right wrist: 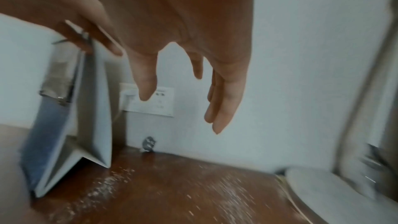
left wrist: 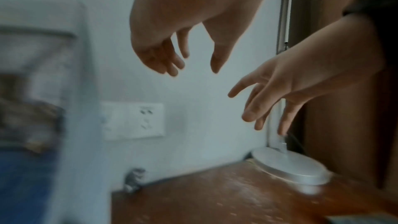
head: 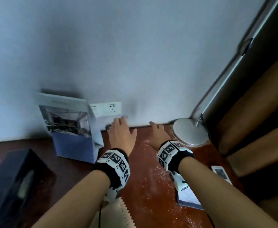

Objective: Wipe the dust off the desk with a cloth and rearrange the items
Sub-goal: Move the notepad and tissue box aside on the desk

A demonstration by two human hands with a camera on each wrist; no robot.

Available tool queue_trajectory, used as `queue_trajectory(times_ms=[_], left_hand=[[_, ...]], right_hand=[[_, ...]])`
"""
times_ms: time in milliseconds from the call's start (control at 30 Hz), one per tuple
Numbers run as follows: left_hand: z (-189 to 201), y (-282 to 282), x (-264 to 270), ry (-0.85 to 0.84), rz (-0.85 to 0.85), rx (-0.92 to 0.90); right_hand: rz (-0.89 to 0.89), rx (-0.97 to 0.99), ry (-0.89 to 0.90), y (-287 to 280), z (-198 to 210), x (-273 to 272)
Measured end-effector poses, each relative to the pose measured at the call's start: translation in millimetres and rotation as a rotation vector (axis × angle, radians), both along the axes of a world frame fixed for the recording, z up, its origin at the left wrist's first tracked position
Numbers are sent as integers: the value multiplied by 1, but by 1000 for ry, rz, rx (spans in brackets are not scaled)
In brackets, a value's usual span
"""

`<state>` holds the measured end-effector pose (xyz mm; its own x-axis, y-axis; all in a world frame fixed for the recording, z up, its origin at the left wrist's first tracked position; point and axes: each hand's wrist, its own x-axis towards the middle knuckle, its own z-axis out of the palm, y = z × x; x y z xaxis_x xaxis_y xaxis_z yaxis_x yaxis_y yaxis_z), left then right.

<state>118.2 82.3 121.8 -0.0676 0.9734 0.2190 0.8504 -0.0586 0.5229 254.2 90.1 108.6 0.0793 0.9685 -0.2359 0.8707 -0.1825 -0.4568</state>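
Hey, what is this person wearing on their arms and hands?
Both forearms are bare, without sleeves or gloves. Each wrist carries a black band ringed with white square tiles printed with black-and-white coded markers. A dark cable hangs under the left wrist. The left hand and right hand wear nothing.

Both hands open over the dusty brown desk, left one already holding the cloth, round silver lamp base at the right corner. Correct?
Not quite: the left hand holds nothing, no cloth; the left wrist view shows its fingers loose and empty. The right hand is open too, above the dusty brown desk, with the round silver lamp base at the right corner.
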Motion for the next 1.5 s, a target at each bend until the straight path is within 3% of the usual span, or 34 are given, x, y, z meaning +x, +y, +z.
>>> queue_trajectory(times_ms=[133, 333, 467, 667, 800, 1000, 1500], left_hand=[[32, 8, -97, -17, 171, 244], [43, 29, -214, -64, 294, 145], [37, 55, -255, -182, 245, 87], [12, 91, -278, -460, 83, -46], [5, 102, -270, -639, 58, -23], [18, 102, -240, -600, -18, 21], [15, 82, -2, -644, -266, -132]], right_hand=[[170, 42, 94, 14, 21, -82], [157, 167, 278, 37, 34, -184], [28, 224, 379, 48, 31, -221], [-71, 287, 365, 61, 19, -232], [-66, 304, 359, 61, 17, -230], [-97, 289, 445, 61, 27, -198], [-364, 221, 469, 19, 50, 39]])
